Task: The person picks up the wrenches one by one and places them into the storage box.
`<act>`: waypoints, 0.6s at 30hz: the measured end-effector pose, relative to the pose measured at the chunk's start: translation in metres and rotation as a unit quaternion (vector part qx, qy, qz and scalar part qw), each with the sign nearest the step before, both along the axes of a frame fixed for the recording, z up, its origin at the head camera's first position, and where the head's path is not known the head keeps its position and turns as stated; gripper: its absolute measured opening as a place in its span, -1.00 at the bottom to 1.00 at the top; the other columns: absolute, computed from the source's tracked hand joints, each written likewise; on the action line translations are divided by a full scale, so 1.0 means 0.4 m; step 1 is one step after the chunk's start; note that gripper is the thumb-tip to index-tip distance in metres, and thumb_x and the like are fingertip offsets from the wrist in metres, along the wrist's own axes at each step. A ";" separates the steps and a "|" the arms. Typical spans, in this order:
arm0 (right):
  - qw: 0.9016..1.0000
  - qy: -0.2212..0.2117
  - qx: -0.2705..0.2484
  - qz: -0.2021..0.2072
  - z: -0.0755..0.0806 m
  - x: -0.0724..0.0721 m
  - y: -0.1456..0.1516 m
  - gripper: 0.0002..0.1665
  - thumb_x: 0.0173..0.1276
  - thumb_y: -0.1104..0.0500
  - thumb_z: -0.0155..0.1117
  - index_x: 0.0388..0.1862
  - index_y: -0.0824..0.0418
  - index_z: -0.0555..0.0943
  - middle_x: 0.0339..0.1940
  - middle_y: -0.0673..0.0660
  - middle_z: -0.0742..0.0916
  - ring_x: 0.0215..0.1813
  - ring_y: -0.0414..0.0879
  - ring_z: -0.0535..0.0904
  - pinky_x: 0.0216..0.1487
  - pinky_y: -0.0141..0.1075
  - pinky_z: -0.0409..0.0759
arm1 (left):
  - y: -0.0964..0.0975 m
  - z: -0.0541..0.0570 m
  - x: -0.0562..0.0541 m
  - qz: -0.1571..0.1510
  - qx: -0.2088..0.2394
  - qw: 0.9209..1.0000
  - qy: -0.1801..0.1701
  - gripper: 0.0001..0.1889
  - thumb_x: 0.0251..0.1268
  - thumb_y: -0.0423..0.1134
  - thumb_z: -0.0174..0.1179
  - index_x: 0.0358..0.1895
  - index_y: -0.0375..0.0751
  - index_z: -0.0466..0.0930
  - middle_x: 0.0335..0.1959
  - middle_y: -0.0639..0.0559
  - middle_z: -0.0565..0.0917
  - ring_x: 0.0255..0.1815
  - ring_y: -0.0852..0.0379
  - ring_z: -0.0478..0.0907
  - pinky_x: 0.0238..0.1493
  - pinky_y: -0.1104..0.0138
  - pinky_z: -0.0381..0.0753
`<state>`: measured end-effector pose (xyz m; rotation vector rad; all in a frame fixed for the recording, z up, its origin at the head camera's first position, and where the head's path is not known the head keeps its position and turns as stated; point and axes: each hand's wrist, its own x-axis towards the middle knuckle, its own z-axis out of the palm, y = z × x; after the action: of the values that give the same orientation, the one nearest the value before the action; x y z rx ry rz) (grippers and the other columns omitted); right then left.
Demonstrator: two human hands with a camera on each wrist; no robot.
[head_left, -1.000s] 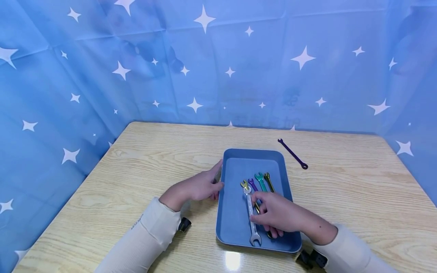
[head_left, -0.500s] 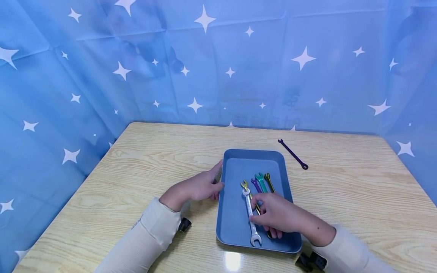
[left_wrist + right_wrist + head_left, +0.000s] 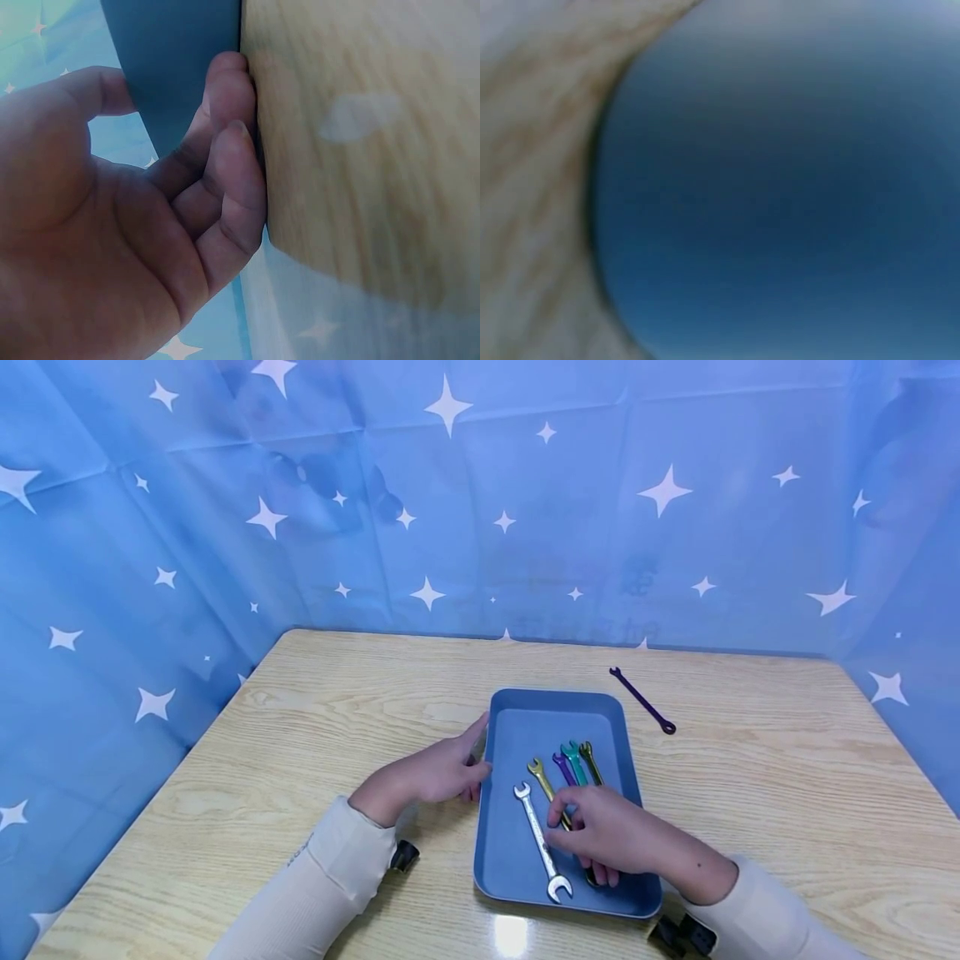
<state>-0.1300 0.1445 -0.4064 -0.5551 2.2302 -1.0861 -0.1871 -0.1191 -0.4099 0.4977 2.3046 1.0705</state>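
Observation:
My left hand (image 3: 438,768) is at the left side of the blue tray (image 3: 495,860), with its thumb at the rim. In the left wrist view its fingers (image 3: 240,169) bend against the tray's outer wall, close to the table. Inside the tray, my right hand (image 3: 611,827) hovers low over several wrenches, its fingers loosely bent. A silver open-ended wrench (image 3: 536,827) lies at its thumb tip. A gold wrench (image 3: 542,774) runs under the hand. Purple (image 3: 560,763), green (image 3: 573,760) and dark gold wrenches (image 3: 590,760) lie beyond, their lower parts hidden by the hand.
A dark purple wrench (image 3: 642,700) lies on the wooden table (image 3: 360,693), behind and right of the tray. A blue star-patterned cloth (image 3: 480,527) hangs behind and at the sides. The right wrist view shows only a blurred tray wall (image 3: 780,187) and table.
The silver wrench has slid left, its upper end swinging away from the gold wrench and from my right hand's index finger. Both hands have stayed almost in place.

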 end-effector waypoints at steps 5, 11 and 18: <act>1.000 0.017 0.001 -0.002 0.007 0.002 0.004 -0.82 0.46 0.04 0.26 -0.20 0.12 0.55 -0.72 0.03 0.62 -0.79 -0.15 0.53 -0.74 -0.19 0.55 | 0.001 0.000 0.001 0.000 -0.005 1.000 -0.002 -0.16 0.59 -0.15 -0.07 0.63 0.10 -0.51 -0.48 -0.07 0.69 -0.48 0.05 0.60 -0.45 0.26 0.52; 0.997 0.072 -0.008 -0.014 0.030 -0.004 0.014 -0.85 0.45 0.06 0.29 -0.24 0.10 0.56 -0.72 -0.01 0.56 -0.78 -0.12 0.49 -0.76 -0.25 0.48 | -0.001 0.002 0.003 0.003 -0.013 1.000 -0.002 -0.16 0.59 -0.12 -0.08 0.63 0.09 -0.52 -0.47 -0.06 0.70 -0.48 0.05 0.59 -0.47 0.25 0.50; 0.990 0.127 -0.003 -0.065 0.066 -0.024 0.049 -0.85 0.45 0.07 0.28 -0.22 0.13 0.61 -0.67 -0.03 0.54 -0.71 -0.12 0.49 -0.68 -0.31 0.40 | 0.000 0.003 0.003 -0.002 -0.014 1.000 0.001 -0.16 0.58 -0.13 -0.09 0.63 0.11 -0.52 -0.47 -0.06 0.70 -0.45 0.05 0.62 -0.42 0.24 0.54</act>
<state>-0.1398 0.1639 -0.3802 -0.5866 2.5136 -1.1420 -0.1858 -0.1192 -0.4085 0.4930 2.3165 1.0359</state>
